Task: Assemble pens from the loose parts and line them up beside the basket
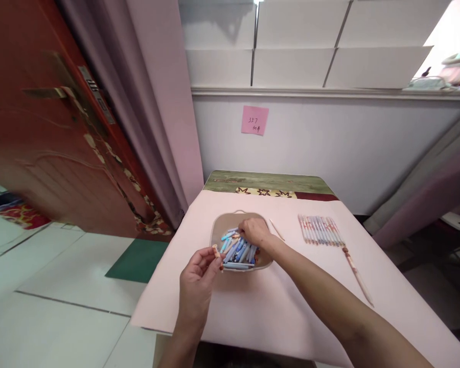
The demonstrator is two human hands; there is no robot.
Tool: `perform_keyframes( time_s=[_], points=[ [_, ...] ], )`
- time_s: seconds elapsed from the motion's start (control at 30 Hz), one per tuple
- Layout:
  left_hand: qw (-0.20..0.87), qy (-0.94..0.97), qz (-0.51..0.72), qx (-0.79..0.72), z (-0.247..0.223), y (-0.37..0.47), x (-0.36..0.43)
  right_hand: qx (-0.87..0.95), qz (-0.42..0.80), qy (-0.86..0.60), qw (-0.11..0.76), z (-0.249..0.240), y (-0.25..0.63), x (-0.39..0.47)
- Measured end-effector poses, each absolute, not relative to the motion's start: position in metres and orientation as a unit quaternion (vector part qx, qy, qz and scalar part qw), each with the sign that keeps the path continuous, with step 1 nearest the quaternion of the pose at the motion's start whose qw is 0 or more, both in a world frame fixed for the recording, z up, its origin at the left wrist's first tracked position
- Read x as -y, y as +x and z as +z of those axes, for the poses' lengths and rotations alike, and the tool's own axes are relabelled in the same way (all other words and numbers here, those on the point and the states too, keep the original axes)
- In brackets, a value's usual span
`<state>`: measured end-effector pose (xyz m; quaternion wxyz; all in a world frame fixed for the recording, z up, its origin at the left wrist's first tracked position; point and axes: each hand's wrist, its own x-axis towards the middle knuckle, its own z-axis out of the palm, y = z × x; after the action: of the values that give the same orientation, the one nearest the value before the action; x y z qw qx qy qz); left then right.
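Note:
A beige basket (213, 231) full of loose pens (235, 250), mostly blue and white, stands on the table. At its near left edge my left hand (200, 268) pinches a short brown-and-cream piece (216, 253) that looks like a pen cap. My right hand (255, 231) reaches over the right rim into the basket. Its fingers are curled down at the pens, and what they hold, if anything, is hidden. To the right, a row of pens (321, 230) lies side by side. Below that row, a single pen (357, 276) with a brown figure on its end lies at a slant.
A slim pale stick-like piece (277, 230) lies just right of the basket. The table (260, 322) has a pale pink cover, with a green patterned strip (268, 180) at the back. A pink note (255, 120) is on the wall, and a red door (61, 128) stands left.

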<state>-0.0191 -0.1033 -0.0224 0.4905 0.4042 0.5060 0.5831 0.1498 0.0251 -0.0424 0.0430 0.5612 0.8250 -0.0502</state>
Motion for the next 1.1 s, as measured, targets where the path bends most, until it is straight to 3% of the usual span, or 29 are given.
perform_keyframes(
  time_s=[0.17,0.3,0.57,0.77,1.1],
  points=[
    [0.483,0.404,0.586,-0.510,-0.021,-0.023,0.104,-0.823,-0.080,0.558,0.072,-0.054,0.127,-0.041],
    [0.476,0.398,0.588,-0.519,-0.019,-0.026,0.105,-0.818,-0.102,0.565,0.046,-0.057,0.127,-0.041],
    [0.478,0.409,0.591,-0.505,-0.024,-0.026,0.104,-0.784,-0.178,0.570,-0.168,-0.035,0.160,-0.010],
    [0.497,0.423,0.576,-0.492,-0.023,-0.014,0.105,-0.680,-0.362,0.543,-0.336,-0.037,0.160,0.018],
    [0.477,0.403,0.599,-0.500,-0.017,-0.021,0.105,-0.725,-0.153,0.657,-0.138,-0.034,0.164,0.016]
  ],
)
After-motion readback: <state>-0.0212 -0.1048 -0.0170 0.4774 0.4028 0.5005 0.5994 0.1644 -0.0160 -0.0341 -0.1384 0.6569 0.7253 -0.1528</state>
